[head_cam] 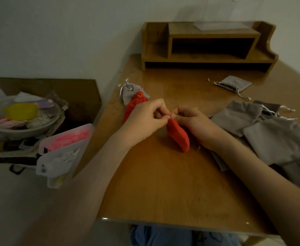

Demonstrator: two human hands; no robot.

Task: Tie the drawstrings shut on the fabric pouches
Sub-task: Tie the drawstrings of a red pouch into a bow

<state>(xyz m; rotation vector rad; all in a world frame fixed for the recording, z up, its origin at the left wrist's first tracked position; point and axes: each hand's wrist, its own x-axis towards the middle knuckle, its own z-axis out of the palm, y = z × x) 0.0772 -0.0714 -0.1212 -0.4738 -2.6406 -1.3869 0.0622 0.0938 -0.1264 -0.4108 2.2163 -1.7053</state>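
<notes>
I am looking down over the wooden surface [163,183], and I am judging the job to be in its early half. The biggest share is waiting untouched: a heap of grey pouches [273,137] is lying along the right side, mouths flat and cords trailing loose. A lone grey pouch [234,84] is sitting apart near the back with its neck gathered, though I am not making out whether it is knotted. At the far left two are looking finished: a tied grey pouch [128,91] is showing a silvery bow, and a tied red pouch [133,107] is lying partly on it with its neck bunched. The red pouch [178,135] now in work is standing tilted at the middle of the surface, its base resting down and its mouth drawn up between both hands. The left grip [143,119] and the right grip [191,121] are meeting fingertip to fingertip at that mouth, each pinching there, seemingly on the cord ends, which are showing too small to follow. I am taking this as the knot being formed, not yet pulled snug.
</notes>
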